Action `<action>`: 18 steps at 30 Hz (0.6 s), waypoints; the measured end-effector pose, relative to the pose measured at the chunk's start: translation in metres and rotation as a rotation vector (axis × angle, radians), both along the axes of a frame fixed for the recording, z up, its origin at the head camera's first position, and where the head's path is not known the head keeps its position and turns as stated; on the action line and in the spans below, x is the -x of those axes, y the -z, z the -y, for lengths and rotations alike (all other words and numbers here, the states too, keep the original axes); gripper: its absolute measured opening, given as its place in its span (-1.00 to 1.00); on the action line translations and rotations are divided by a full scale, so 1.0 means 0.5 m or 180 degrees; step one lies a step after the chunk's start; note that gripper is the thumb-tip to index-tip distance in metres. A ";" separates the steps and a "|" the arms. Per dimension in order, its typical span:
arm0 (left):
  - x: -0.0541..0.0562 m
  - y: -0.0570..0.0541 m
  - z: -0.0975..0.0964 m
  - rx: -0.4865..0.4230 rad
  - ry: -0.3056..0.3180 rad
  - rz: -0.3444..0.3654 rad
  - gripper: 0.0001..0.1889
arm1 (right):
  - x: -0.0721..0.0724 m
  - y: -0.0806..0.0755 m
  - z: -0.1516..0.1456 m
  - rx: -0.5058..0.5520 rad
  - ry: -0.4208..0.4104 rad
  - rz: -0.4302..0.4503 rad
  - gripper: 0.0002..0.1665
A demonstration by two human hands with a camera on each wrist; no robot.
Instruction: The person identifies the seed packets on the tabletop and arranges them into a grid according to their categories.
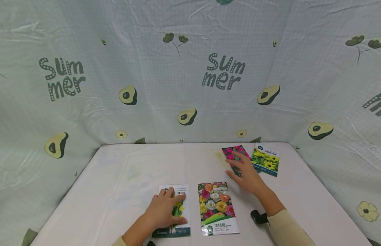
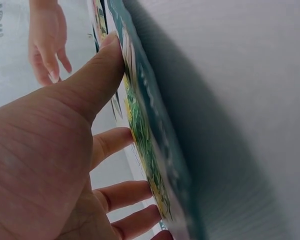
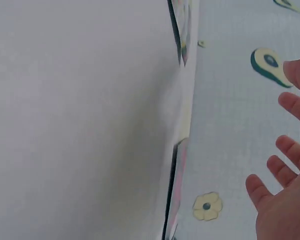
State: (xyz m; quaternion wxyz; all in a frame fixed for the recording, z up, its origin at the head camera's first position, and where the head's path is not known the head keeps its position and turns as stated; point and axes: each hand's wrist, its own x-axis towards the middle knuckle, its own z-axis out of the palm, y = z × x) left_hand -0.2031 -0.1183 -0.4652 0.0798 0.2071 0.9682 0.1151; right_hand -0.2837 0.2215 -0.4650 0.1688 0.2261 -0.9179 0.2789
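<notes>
A seed packet with yellow flowers and green leaves (image 1: 179, 210) lies at the front of the table. My left hand (image 1: 163, 208) rests on it, thumb and fingers spread, fingertips touching its printed face in the left wrist view. To its right lies a packet printed with many-coloured roses-like blooms (image 1: 216, 206). My right hand (image 1: 247, 172) hovers with parted fingers over a packet of pink flowers (image 1: 239, 149), covering part of it; the right wrist view shows the hand (image 3: 285, 200) raised off the tabletop, holding nothing.
A packet of yellow daisy-like flowers (image 1: 267, 159) lies at the back right, beside the pink-flower packet. A white cloth covers the table (image 1: 141, 164). Behind and at the sides hangs a pale sheet (image 1: 153, 75) printed with avocados. Black straps (image 1: 258, 217) sit at the wrists.
</notes>
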 end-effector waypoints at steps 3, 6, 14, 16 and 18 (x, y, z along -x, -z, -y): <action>0.000 0.000 -0.001 0.0034 -0.0008 -0.0013 -0.14 | 0.018 -0.001 -0.009 0.0056 -0.0019 0.0001 -0.49; -0.001 -0.001 -0.002 0.0060 -0.0016 -0.0030 -0.14 | 0.038 0.002 -0.016 0.0110 -0.0016 0.0037 -0.49; -0.002 0.000 -0.002 0.0064 -0.0017 -0.0059 -0.14 | 0.080 0.016 -0.035 0.0153 0.0019 0.0173 -0.47; -0.001 0.002 -0.001 0.0079 -0.0014 -0.0039 -0.14 | 0.089 0.019 -0.039 0.0140 0.0077 0.0257 -0.44; 0.000 0.005 0.000 0.0092 -0.0015 -0.0013 -0.14 | 0.097 0.020 -0.042 0.0135 0.0113 0.0336 -0.42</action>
